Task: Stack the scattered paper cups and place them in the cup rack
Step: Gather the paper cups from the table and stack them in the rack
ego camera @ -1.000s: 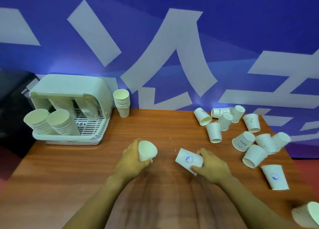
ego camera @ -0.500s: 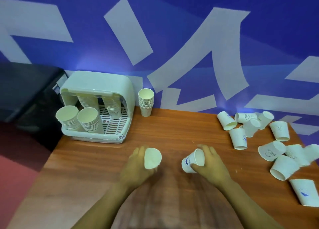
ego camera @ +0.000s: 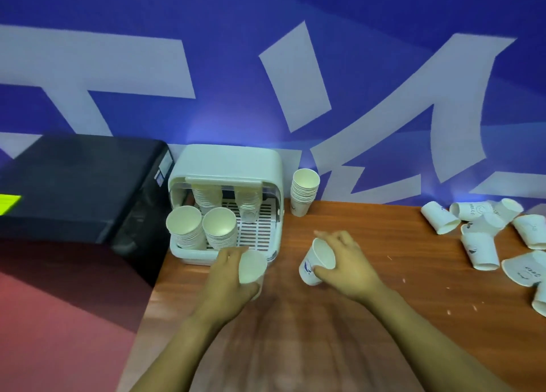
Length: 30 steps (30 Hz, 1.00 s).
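On the wooden table, largest thing first:

Wall (ego camera: 384,22): a blue backdrop with large pale strokes is seen behind everything.

Table (ego camera: 339,347): the lower right of the view is filled by its wooden top.

Black box (ego camera: 76,184): it is set left of the table, beside the rack.

Rack (ego camera: 227,161): a pale hooded cup rack is placed at the table's far left corner; four stacks (ego camera: 218,229) of cups are held inside, two in front and two behind.

Spare stack (ego camera: 304,190): it is stood upright just right of the rack, against the wall.

Loose cups (ego camera: 480,251): they are scattered at the table's right edge, most lying on their sides, well apart from the hands.

Left hand (ego camera: 227,282): its fingers are curled round a left cup (ego camera: 251,267), held just in front of the rack with the mouth turned toward the camera.

Right hand (ego camera: 351,264): a right cup (ego camera: 317,261) with a blue mark is pinched between thumb and fingers, tilted, mouth up and toward the right; whether its base touches the table cannot be told.
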{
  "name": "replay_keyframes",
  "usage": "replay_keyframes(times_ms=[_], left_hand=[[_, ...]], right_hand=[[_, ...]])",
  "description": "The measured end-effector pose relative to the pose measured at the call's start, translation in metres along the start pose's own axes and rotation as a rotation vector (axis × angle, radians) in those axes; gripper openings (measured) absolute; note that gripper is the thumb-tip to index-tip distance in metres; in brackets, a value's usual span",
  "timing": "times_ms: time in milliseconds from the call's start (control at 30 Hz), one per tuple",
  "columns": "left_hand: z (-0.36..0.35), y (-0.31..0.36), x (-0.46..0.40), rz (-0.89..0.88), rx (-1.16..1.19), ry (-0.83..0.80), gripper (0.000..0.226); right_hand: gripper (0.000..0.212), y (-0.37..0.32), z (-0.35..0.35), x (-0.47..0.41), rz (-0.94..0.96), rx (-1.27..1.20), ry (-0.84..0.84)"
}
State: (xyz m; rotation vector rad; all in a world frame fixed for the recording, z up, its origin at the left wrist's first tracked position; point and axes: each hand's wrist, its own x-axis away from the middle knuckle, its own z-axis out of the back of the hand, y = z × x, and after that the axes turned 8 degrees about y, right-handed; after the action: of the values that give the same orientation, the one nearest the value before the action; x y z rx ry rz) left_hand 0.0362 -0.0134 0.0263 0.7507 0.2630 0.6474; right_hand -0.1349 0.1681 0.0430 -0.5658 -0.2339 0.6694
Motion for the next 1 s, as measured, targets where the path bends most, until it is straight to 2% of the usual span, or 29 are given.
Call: replay_keyframes(times_ms=[133, 267, 400, 533, 733, 833, 1000], left_hand=[[0.069, -0.020, -0.027, -0.028, 0.013, 0.051, 0.067], [0.121, -0.034, -0.053, -0.078, 0.026, 0.148, 0.070], [0.139, -0.044, -0.073, -0.106, 0.088, 0.249, 0.071], [0.133, -0.056, -0.085, -0.110, 0.105, 0.284, 0.071], [0.121, -0.075, -0.094, -0.083, 0.081, 0.251, 0.069], [0.110, -0.084, -0.095, -0.030, 0.000, 0.181, 0.075], [0.091, -0.106, -0.091, 0.053, -0.162, -0.012, 0.096]], right_hand=[[0.070, -0.073, -0.035, -0.018, 0.104, -0.015, -0.020], [0.066, -0.131, -0.050, -0.039, 0.182, -0.032, 0.051], [0.066, -0.166, -0.056, -0.059, 0.234, -0.059, 0.164], [0.063, -0.178, -0.067, -0.071, 0.237, -0.038, 0.214], [0.062, -0.173, -0.087, -0.077, 0.223, -0.033, 0.206], [0.064, -0.168, -0.098, -0.081, 0.229, -0.018, 0.194], [0.092, -0.150, -0.119, -0.077, 0.171, 0.049, -0.063]])
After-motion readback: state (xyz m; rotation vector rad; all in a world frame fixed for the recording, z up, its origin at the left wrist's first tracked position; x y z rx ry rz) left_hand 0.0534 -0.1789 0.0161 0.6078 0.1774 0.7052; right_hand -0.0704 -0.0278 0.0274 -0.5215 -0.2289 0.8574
